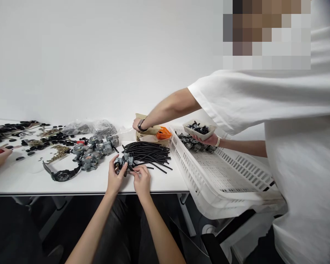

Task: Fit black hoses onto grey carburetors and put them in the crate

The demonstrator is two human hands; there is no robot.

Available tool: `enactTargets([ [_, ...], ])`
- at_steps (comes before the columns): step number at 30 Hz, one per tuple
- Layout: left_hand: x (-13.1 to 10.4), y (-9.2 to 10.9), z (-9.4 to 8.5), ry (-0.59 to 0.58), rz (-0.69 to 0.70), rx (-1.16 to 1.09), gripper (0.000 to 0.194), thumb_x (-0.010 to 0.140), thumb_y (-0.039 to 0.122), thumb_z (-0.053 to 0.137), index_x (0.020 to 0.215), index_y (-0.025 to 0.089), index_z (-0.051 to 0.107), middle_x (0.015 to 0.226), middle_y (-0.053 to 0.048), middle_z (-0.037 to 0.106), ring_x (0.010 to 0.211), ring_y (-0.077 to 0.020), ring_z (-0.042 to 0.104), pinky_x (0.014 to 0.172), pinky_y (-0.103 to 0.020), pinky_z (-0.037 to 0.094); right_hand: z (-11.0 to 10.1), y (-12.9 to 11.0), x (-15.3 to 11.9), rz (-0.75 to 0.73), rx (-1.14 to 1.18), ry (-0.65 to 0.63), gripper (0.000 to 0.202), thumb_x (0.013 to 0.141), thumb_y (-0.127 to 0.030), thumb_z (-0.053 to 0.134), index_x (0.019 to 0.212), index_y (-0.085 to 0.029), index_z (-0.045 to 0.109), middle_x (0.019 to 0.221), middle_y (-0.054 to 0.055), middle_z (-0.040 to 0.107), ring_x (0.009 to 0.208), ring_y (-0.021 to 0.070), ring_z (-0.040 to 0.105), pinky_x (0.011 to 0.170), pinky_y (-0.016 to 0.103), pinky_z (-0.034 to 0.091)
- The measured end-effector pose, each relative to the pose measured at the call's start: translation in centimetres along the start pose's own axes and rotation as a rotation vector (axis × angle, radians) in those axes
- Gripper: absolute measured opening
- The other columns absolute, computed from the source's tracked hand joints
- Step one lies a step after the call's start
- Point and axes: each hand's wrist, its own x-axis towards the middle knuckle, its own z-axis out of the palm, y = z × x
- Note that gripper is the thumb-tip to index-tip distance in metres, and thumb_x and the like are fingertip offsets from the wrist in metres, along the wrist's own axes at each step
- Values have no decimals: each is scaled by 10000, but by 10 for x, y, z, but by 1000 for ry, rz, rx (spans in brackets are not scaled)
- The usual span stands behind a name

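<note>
A small silver metal carburetor (128, 158) is held at the table's front edge by my left hand (117, 174), its thumb and fingers around the left side. My right hand (142, 178) is closed in a pinch at the carburetor's lower right, on what looks like a thin black rubber hose; the fingertips partly hide it. Just behind my right hand lies a pile of black rubber hoses (148, 151). More carburetors (90, 156) are grouped to the left of my left hand.
A black wristwatch (62, 176) lies left, near brass fittings (59, 152) and scattered black parts. At right, a co-worker in a white shirt (299, 110) reaches over a white plastic crate (203, 194), holding a tray of black parts (199, 128). Another person's hand (1, 157) shows far left.
</note>
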Motion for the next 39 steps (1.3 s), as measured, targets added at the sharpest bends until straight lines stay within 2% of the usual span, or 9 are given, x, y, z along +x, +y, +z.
enactTargets([
  [4, 1, -2, 0, 6, -9, 6, 598, 756, 465, 648, 1267, 217, 459, 1090, -66, 551, 869, -163, 559, 736, -268, 461, -3, -3, 2, 7, 22, -8, 96, 755, -106, 621, 751, -196, 654, 892, 52, 607, 876, 182, 601, 827, 318, 488],
  [8, 2, -4, -1, 15, -35, -32, 608, 753, 471, 644, 1273, 220, 454, 1059, -65, 558, 889, -176, 570, 740, -272, 468, -4, -3, 3, -4, 87, -56, 94, 726, -194, 700, 813, -202, 664, 1023, 81, 603, 1009, 207, 590, 899, 355, 493],
  [12, 1, -1, -1, -30, -33, -40, 616, 747, 474, 650, 1270, 209, 460, 1033, -67, 566, 828, -166, 569, 687, -266, 477, -3, 1, 3, 92, 272, -72, 82, 748, -246, 681, 770, -177, 642, 1069, 107, 596, 1015, 212, 610, 823, 320, 543],
  [17, 0, 4, 0, -81, -42, 5, 597, 758, 479, 639, 1266, 216, 466, 997, -54, 579, 814, -163, 564, 677, -265, 471, -1, 5, 4, 219, 386, -93, 51, 716, -174, 654, 725, -155, 608, 1133, 139, 619, 1043, 230, 623, 844, 317, 534],
  [22, 1, 2, 0, -90, -38, 22, 604, 746, 477, 652, 1257, 211, 473, 985, -49, 579, 860, -177, 572, 755, -290, 468, -1, 2, 5, 329, 436, -101, 97, 682, -227, 672, 690, -171, 593, 1102, 117, 675, 957, 226, 673, 852, 351, 537],
  [29, 2, 1, -1, -85, -53, 31, 619, 718, 477, 678, 1251, 222, 494, 949, -39, 577, 834, -175, 562, 696, -262, 465, -3, -2, 7, 406, 458, -96, 156, 639, -285, 707, 661, -186, 588, 1065, 125, 700, 915, 251, 696, 832, 381, 543],
  [34, 2, 1, -1, -73, -79, 33, 657, 685, 491, 698, 1254, 226, 506, 958, -38, 576, 818, -169, 552, 657, -246, 460, -3, -1, 7, 409, 446, -105, 139, 651, -278, 695, 680, -193, 589, 1061, 110, 702, 896, 245, 701, 808, 370, 548],
  [39, 2, 2, -1, -52, -116, 35, 685, 657, 501, 716, 1251, 226, 515, 957, -36, 583, 803, -162, 547, 620, -229, 443, -2, 2, 7, 393, 424, -92, 91, 673, -242, 656, 703, -184, 591, 1027, 101, 704, 789, 213, 708, 737, 328, 550],
])
